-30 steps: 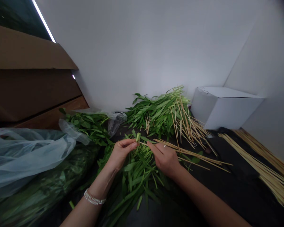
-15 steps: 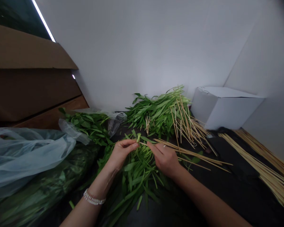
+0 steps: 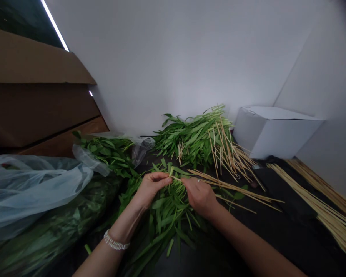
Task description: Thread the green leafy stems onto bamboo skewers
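My left hand (image 3: 154, 186) pinches a green vegetable stem (image 3: 171, 170) between thumb and forefinger. My right hand (image 3: 200, 195), with a ring on one finger, is closed on a thin wooden skewer (image 3: 177, 178). The skewer's end meets the stem at the left fingertips; whether it has gone through, I cannot tell. Beneath both hands lies a loose heap of leafy greens (image 3: 164, 215). Several loose skewers (image 3: 236, 188) rest just right of my right hand.
Behind, skewered greens (image 3: 193, 132) are piled against the wall, their sticks pointing right. A white box (image 3: 276, 130) stands at the back right, near skewer bundles (image 3: 314, 204). Plastic bags (image 3: 37, 192) of greens lie left, below a cardboard box (image 3: 37, 111).
Both hands have shifted very slightly, still holding the stem and the skewer together. The stem's top leans a little more to the right. The piles around them have not changed.
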`<state>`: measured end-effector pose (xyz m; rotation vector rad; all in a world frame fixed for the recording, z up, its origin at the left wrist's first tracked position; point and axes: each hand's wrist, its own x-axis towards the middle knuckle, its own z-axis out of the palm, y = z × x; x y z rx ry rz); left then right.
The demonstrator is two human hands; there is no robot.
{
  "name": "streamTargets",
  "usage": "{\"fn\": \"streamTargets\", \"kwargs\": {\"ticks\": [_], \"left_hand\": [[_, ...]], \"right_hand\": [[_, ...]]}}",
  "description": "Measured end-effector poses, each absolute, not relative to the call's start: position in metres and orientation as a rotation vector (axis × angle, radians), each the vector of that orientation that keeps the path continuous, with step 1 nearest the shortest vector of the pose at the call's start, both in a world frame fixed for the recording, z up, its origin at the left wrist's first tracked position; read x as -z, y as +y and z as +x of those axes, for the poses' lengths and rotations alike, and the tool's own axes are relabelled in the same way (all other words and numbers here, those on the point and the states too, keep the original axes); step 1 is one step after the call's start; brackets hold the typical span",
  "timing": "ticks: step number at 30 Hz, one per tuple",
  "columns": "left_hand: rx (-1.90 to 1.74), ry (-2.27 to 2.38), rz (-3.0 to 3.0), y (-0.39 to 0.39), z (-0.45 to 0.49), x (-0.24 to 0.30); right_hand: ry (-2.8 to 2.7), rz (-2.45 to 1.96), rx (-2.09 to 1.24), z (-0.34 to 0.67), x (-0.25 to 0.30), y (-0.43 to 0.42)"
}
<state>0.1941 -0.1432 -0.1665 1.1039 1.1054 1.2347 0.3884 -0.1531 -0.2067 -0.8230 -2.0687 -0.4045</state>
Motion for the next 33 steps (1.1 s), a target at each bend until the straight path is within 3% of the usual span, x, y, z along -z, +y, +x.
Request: {"fn": "streamTargets", "kwargs": {"ticks": [17, 27, 33], "left_hand": [[-1.031, 1.063, 1.256, -0.148, 0.203, 0.168], [-1.278, 1.07, 1.209, -0.138, 0.184, 0.164], [-0.937, 1.113, 1.852, -0.147, 0.197, 0.17]], "right_hand": [[-2.105, -0.787, 0.331, 0.381, 0.205, -0.156], [-2.01, -0.918, 0.434, 0.394, 0.197, -0.148], [-1.887, -1.011, 0.396, 0.403, 0.189, -0.145]]}}
